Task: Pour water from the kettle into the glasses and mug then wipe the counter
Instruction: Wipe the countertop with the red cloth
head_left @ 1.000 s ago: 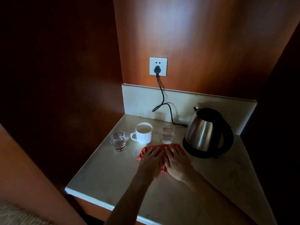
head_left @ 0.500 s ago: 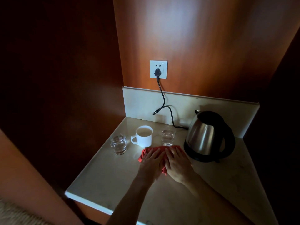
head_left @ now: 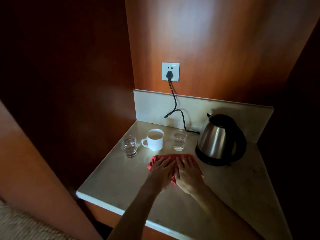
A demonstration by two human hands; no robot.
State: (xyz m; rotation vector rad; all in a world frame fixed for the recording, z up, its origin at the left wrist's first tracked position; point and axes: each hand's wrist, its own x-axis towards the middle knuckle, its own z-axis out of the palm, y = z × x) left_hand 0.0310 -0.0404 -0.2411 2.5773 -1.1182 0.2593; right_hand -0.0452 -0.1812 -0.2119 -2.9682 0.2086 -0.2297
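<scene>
1. Head view: left hand (head_left: 161,168) and right hand (head_left: 187,170) side by side, fingers straight, pressed flat on red folded cloth (head_left: 173,156) lying on pale stone bench (head_left: 225,191); grip of neither closed round anything.
2. Behind cloth: clear glass tumbler (head_left: 129,146) at left, white ceramic mug (head_left: 154,139) in middle, second clear glass tumbler (head_left: 179,140), all holding liquid; steel kettle with black handle (head_left: 218,139) on its base at right, black cord (head_left: 174,103) plugged into white wall socket (head_left: 170,71).
3. Judged stage: pouring done, wiping under way.
4. Risk: forward stroke nudging mug or nearer tumbler, spilling; rightward sweep striking kettle base.
5. No readable brand, label or writing.
</scene>
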